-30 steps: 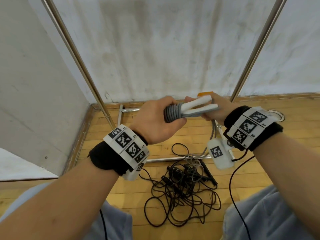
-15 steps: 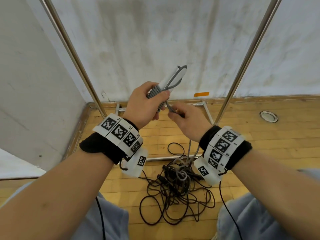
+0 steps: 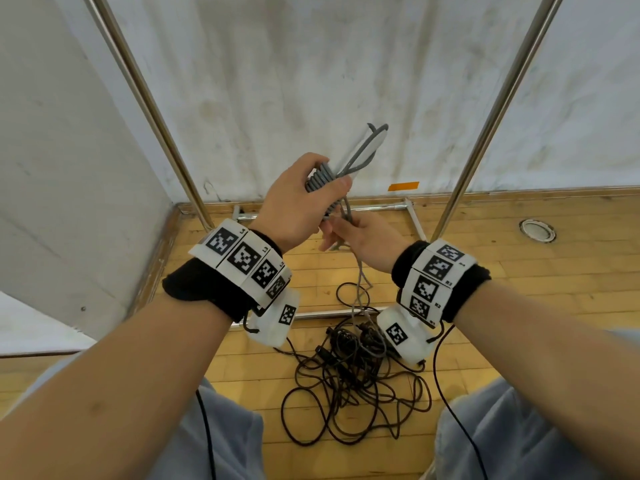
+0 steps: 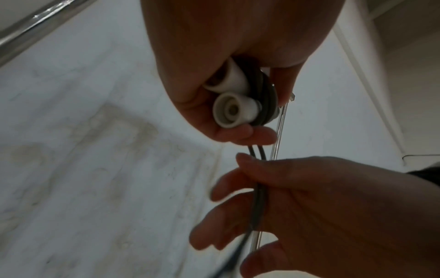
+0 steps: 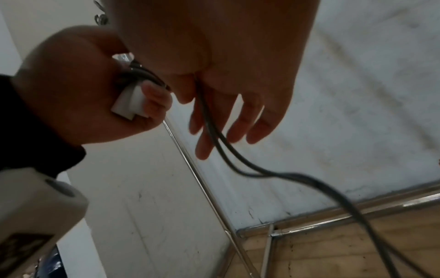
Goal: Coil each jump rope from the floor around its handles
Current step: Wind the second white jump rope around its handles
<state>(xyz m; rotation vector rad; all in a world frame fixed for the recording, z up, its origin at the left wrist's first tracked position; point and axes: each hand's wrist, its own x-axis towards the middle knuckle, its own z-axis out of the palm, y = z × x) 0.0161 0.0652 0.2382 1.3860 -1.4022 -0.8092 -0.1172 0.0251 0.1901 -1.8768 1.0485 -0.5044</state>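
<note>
Nearest the camera, between the person's knees, a tangle of black jump ropes (image 3: 349,386) lies loose on the wooden floor (image 3: 519,289), its loops sprawled over one another with dark handles in the heap. From that pile two strands of grey rope (image 3: 360,282) rise to the hands.

The right hand (image 3: 363,237) sits lower, just below and to the right of the left one. In the right wrist view the strands run down across its palm and between fingers (image 5: 204,143) that are mostly extended; the left wrist view shows those fingers bent loosely over the strands, so the rope is guided rather than clamped.

The left hand (image 3: 298,199) is curled firmly around the pair of white handles (image 3: 363,147), which lie side by side. Their long axis is tilted, pointing up and to the right, away from the person, toward the wall. Grey turns of rope are wound tightly around the lower part of the handles, under the left thumb and fingers, and a grey loop shows at the upper tips. In the left wrist view the round butt ends (image 4: 228,111) of the handles face the camera.

Beyond the hands stand two slanting metal poles (image 3: 491,109) on a floor frame, an orange tape mark (image 3: 403,186), and the stained white wall (image 3: 311,64).
</note>
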